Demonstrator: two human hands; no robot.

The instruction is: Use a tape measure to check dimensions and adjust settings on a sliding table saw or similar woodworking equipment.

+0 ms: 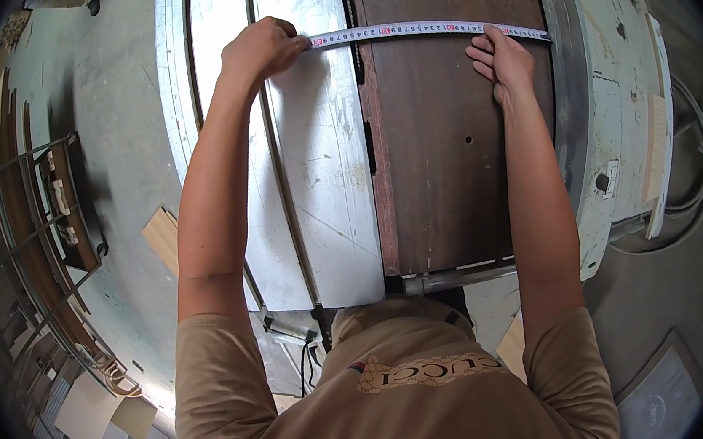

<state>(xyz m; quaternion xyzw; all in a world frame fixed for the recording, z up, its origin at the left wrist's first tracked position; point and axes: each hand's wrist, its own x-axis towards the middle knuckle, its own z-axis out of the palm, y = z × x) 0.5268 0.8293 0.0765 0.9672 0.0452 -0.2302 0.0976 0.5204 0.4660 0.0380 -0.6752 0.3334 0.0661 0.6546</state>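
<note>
A white measuring tape (426,30) is stretched left to right across a table saw, over its silver sliding table (320,155) and its rusty brown cast top (446,151). My left hand (261,49) is closed around the tape's case end on the silver table. My right hand (505,59) lies with fingers flat on the brown top, pressing down the tape's far end near the right edge. The saw slot (355,58) runs between the two surfaces, under the tape.
The machine's pale painted side (620,109) with a switch box is on the right, cables on the floor beyond it. A metal rack with wood strips (55,214) stands at left. Wood offcuts (160,238) and boards lie on the concrete floor.
</note>
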